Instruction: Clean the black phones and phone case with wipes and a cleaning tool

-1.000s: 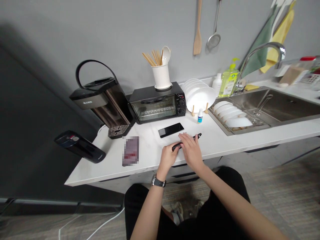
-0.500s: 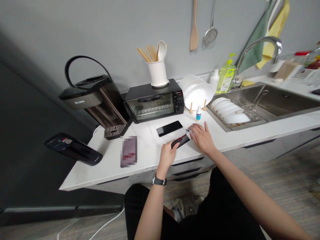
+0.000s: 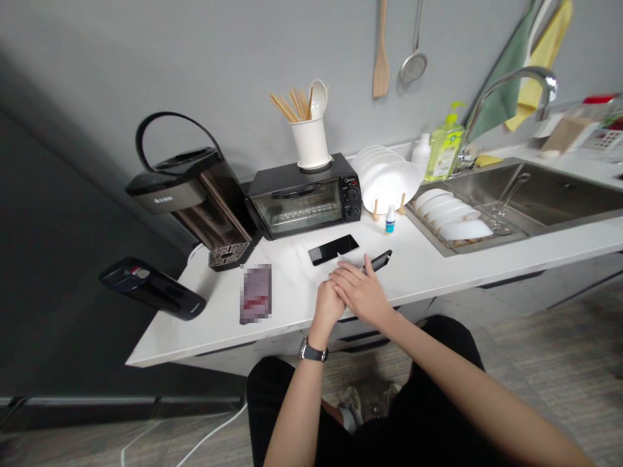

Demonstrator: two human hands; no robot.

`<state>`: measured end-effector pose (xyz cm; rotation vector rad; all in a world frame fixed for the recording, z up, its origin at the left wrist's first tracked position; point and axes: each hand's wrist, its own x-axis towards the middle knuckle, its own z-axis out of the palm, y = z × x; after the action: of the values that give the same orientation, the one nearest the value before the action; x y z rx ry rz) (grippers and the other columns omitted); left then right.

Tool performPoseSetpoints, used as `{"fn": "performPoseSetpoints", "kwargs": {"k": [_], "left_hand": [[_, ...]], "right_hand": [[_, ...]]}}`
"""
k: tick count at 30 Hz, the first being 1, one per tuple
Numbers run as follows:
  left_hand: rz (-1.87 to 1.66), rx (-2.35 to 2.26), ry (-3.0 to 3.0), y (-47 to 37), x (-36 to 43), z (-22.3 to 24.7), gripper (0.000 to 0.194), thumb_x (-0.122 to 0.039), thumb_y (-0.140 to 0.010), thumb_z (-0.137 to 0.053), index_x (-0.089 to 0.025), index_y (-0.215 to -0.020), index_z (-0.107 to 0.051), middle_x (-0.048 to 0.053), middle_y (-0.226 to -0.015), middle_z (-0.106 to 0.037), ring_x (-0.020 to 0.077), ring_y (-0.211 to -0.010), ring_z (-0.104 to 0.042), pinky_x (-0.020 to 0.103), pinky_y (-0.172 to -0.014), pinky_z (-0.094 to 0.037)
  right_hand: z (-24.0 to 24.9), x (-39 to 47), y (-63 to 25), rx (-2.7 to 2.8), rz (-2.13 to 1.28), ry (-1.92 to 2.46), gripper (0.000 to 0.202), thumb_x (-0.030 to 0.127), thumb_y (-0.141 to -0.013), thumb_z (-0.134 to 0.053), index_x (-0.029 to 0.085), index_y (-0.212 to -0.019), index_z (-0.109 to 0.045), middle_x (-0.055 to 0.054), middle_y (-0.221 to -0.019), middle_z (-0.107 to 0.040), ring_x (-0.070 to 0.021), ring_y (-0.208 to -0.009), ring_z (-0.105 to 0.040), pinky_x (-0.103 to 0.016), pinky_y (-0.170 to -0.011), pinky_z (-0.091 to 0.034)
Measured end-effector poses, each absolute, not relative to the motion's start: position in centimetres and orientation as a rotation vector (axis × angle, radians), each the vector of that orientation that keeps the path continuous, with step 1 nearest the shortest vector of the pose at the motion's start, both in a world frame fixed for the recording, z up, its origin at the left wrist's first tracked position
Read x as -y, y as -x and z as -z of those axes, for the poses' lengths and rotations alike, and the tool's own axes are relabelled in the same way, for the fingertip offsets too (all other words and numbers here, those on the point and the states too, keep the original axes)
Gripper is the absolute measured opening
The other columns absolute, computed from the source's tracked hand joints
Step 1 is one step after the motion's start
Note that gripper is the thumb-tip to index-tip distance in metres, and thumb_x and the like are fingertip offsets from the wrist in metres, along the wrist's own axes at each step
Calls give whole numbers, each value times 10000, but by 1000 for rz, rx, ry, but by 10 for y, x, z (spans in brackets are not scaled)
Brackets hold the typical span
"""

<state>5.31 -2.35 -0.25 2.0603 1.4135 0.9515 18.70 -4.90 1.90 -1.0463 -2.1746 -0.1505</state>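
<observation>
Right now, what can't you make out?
In the head view:
Black item: left end, hidden by the right hand.
Left hand: fingers, mostly hidden by the right hand.
Small bottle: label text, too small.
Spatula: handle top, cut off by the upper edge.
Mauve item: details, blurred by pixelation.

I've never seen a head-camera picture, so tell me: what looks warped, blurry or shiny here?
In the head view, the dark flask and water dispenser seem to lean outward, probably lens distortion; also in the head view, the faucet glints, a red lid looks softer than the left hand and right hand, and mosaic blocks obscure the purplish item.
</observation>
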Motion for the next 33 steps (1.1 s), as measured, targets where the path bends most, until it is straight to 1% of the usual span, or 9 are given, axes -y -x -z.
{"fn": "performPoseSetpoints", "kwargs": {"k": [2,6,8,11,17,20,23,29,33], "left_hand": [[-958,-1420,-2051,-54,24,0,275,-92,-914,-511,-141,-840,-772,114,-856,-808,240,-770,-748,308,-744,-568],[-1052,-1290,-1937,-58,26,-6,265,-265,-1011,-562,-211,-1142,-787,71,-1163,-807,252,-1050,-765,348,-961,-574],[-1071,-1276,-1903,-59,26,-8,270,-299,-1010,-596,-226,-1193,-781,63,-1218,-791,263,-1120,-751,368,-1019,-559],[-1067,-1313,-1890,-61,25,-8,264,-298,-1002,-616,-220,-1187,-789,74,-1211,-791,283,-1133,-747,388,-1024,-558],[-1054,-1287,-1938,-59,26,-7,277,-209,-994,-562,-202,-1151,-791,72,-1146,-811,257,-1029,-764,342,-936,-567],[-1006,-1313,-2003,-55,27,-4,253,-97,-919,-552,-144,-965,-796,81,-944,-823,236,-848,-753,296,-801,-564],[-996,-1357,-2014,-53,26,-3,264,-60,-891,-533,-136,-901,-785,88,-899,-817,236,-816,-744,299,-791,-560],[-1073,-1276,-1899,-58,27,-7,260,-269,-999,-582,-218,-1146,-791,64,-1170,-806,253,-1053,-763,343,-960,-564],[-1054,-1356,-1896,-58,25,-5,252,-320,-1002,-611,-214,-1129,-801,69,-1113,-818,274,-1011,-771,359,-925,-581]], "right_hand": [[-18,39,-201,2169,212,1032,287,258,-1094,-438,218,-1238,-684,-70,-1199,-761,-244,-1264,-618,-597,-1308,-31],[-17,17,-248,2095,277,1125,304,253,-1101,-398,213,-1116,-699,-57,-1084,-768,-226,-1090,-671,-578,-1303,-96],[-18,9,-272,2047,283,1221,318,254,-1100,-383,219,-1074,-698,-50,-1033,-765,-230,-1033,-674,-590,-1292,-122],[-17,3,-288,1969,277,1336,336,248,-1095,-363,219,-1037,-693,-52,-1000,-758,-242,-1015,-672,-611,-1280,-135],[-15,35,-224,1922,214,1325,270,269,-1082,-407,201,-1153,-658,-113,-1204,-720,-303,-1313,-569,-673,-1265,-69],[-16,50,-190,2059,165,1196,300,323,-1068,-467,161,-1262,-627,-152,-1289,-685,-320,-1317,-556,-630,-1262,-187],[-19,46,-191,2198,205,1059,326,314,-1070,-473,136,-1299,-622,-148,-1248,-696,-309,-1227,-596,-541,-1215,-334],[-23,17,-261,2242,286,1129,414,421,-1074,-479,129,-1328,-626,-158,-1176,-719,-325,-1081,-633,-473,-995,-491],[-12,2,-300,2094,265,1339,433,470,-1080,-435,138,-1248,-655,-174,-1157,-738,-326,-1090,-661,-462,-993,-494]]}}
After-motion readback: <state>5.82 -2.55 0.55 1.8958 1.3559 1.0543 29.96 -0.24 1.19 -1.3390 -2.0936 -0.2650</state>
